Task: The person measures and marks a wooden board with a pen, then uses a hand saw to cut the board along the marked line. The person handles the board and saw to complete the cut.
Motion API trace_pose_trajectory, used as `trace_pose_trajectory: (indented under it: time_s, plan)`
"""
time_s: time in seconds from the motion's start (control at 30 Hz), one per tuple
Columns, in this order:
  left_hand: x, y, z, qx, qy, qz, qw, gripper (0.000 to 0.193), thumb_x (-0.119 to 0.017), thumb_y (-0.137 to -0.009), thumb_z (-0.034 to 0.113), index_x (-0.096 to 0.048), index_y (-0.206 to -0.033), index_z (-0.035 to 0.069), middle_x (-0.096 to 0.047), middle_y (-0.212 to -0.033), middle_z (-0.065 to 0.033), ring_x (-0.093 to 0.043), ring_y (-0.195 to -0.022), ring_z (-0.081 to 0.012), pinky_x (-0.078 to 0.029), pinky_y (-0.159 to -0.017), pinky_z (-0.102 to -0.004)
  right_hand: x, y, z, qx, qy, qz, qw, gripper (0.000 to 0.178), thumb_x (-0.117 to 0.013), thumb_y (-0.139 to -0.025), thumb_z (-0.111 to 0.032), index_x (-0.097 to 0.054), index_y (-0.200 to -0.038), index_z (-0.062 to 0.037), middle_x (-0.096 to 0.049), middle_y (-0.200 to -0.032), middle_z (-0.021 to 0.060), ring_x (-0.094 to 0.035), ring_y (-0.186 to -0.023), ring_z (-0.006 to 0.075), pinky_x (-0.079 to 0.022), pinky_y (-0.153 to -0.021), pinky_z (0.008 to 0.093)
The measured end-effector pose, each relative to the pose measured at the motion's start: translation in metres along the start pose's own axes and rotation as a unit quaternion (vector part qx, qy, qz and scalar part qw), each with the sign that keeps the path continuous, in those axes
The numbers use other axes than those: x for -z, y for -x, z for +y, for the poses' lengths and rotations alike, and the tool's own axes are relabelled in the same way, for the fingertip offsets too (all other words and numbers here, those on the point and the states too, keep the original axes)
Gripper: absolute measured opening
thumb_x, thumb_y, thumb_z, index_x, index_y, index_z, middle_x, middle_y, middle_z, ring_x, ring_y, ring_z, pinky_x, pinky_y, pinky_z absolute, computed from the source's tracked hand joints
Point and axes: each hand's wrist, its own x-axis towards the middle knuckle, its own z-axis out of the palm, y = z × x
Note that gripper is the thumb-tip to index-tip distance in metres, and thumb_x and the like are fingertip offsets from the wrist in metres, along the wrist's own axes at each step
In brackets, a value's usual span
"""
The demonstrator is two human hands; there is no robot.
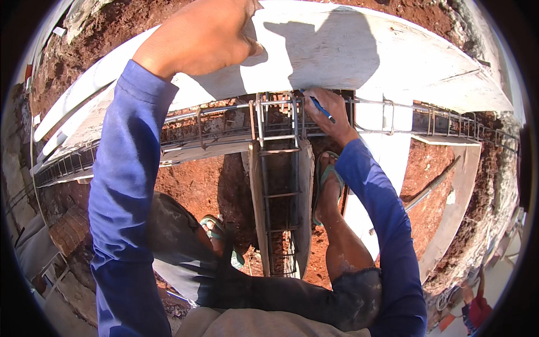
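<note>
A long white board (331, 50) stands across the far side, with shadows falling over its face. My left hand (208, 39) is closed at the board's upper edge, its thumb toward the near face; some fingers are hidden beyond the picture's top. At the board's lower edge, my right hand (328, 112) pinches a slim blue pencil (321, 108), whose far end meets the board's bottom. Just below lies a rebar cage (224, 135) running left to right. A second rebar cage (279, 196) joins it and runs toward me between two upright planks (306, 196).
My sandalled feet stand on red soil (185, 188) either side of the nearer cage. A pale plank (365, 219) lies beside my right leg. Farther right are a pole (432, 182) and a curved board (457, 208). Bricks (68, 230) lie at left; another person (477, 309) is at lower right.
</note>
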Motion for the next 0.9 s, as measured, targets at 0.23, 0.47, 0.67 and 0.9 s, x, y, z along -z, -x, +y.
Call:
trace_pose_trajectory:
  time_s: [0.23, 0.47, 0.67, 0.9]
  plan:
    - [0.002, 0.001, 0.000, -0.039, -0.040, 0.044, 0.997, 0.024, -0.076, -0.078, 0.010, -0.068, -0.091, -0.008, -0.066, -0.075, -0.0225, -0.065, -0.069, -0.0329, -0.051, -0.068, -0.0400, 0.002, -0.006, -0.013, -0.035, -0.010, -0.011, 0.999, 0.013, -0.064, -0.089, -0.008, -0.064, -0.099, -0.0005, -0.065, -0.084, 0.0159, -0.064, -0.072, 0.0326, -0.051, -0.067, 0.0373]
    - [-0.008, 0.003, -0.024, -0.124, -0.103, 0.066, 0.985, 0.024, -0.076, -0.076, 0.010, -0.068, -0.090, -0.007, -0.066, -0.079, -0.0248, -0.068, -0.078, -0.0382, -0.053, -0.070, -0.0426, -0.002, -0.012, -0.053, 0.045, 0.112, 0.058, 0.991, 0.011, -0.068, -0.084, -0.005, -0.065, -0.095, -0.0014, -0.068, -0.085, 0.0150, -0.065, -0.077, 0.0322, -0.051, -0.071, 0.0382]
    - [0.003, -0.003, -0.011, -0.046, -0.075, -0.038, 0.995, 0.012, -0.066, -0.074, 0.005, -0.071, -0.083, -0.003, -0.068, -0.075, -0.0217, -0.068, -0.071, -0.0362, -0.054, -0.066, -0.0422, -0.037, -0.031, -0.088, 0.028, 0.072, 0.005, 0.997, 0.013, -0.069, -0.081, -0.003, -0.067, -0.094, -0.0009, -0.067, -0.087, 0.0141, -0.062, -0.080, 0.0316, -0.050, -0.071, 0.0389]
    - [-0.007, -0.005, -0.001, 0.014, -0.156, -0.014, 0.988, 0.026, -0.066, -0.076, 0.011, -0.076, -0.099, 0.005, -0.073, -0.091, -0.0167, -0.072, -0.083, -0.0310, -0.057, -0.076, -0.0416, -0.071, -0.037, -0.075, 0.011, 0.029, 0.004, 1.000, 0.017, -0.067, -0.083, -0.010, -0.069, -0.097, -0.0016, -0.068, -0.089, 0.0170, -0.062, -0.083, 0.0355, -0.051, -0.077, 0.0440]
